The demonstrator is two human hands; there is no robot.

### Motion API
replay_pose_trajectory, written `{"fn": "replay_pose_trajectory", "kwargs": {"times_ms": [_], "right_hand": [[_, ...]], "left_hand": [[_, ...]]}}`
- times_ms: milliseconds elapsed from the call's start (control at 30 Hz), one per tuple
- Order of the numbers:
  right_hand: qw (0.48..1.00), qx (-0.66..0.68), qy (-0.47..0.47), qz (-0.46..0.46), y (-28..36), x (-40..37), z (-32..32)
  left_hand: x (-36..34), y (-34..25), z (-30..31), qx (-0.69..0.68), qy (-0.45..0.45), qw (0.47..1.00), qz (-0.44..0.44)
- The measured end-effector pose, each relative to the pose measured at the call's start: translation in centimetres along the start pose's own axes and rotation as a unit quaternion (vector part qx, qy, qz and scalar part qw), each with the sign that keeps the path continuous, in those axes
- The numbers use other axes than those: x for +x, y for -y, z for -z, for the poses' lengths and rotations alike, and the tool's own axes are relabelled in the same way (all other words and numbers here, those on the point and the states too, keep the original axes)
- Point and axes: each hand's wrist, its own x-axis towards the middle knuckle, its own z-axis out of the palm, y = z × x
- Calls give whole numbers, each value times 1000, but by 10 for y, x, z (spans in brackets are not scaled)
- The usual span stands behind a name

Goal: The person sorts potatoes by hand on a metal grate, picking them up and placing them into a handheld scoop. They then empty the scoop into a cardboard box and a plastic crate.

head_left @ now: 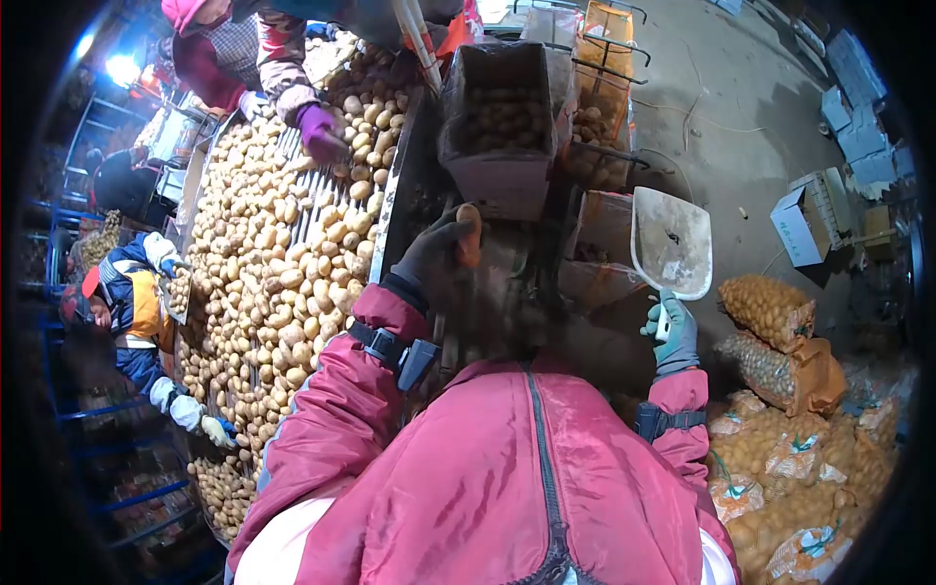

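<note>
My left hand (434, 255), in a dark glove, is closed around a brown potato (469, 235) beside the sorting table's metal edge. In a grey-green glove, my right hand (675, 336) grips the short white handle of a scoop (673, 242). The scoop's pan is pale, scuffed and has a dark mark in its middle; no potatoes lie in it. Ahead of my left hand stands a lined box (499, 185) with potatoes inside. Loose potatoes (292, 263) cover the slatted table to my left.
Co-workers' hands, one in a purple glove (322, 132) and one in a pale glove (216, 430), reach over the table. Filled net sacks (770, 310) lie at right. An orange bag (600, 88) hangs on a metal frame ahead. An opened carton (799, 229) sits on the floor.
</note>
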Motion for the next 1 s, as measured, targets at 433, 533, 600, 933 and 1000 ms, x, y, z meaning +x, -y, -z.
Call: {"fn": "replay_pose_trajectory", "kwargs": {"times_ms": [433,533,600,933,1000], "right_hand": [[1000,20,-10,-3,9,21,5],[999,24,-23,0,15,19,9],[999,26,-34,5,17,17,12],[995,36,-77,48,47,4,22],[998,39,-39,38,52,4,22]], "left_hand": [[41,1,-11,-20,23,998,48],[42,-2,-32,3,-30,999,40],[49,4,-32,7,-35,999,35],[125,55,-46,41,79,996,12],[65,18,-143,257,16,966,36]]}}
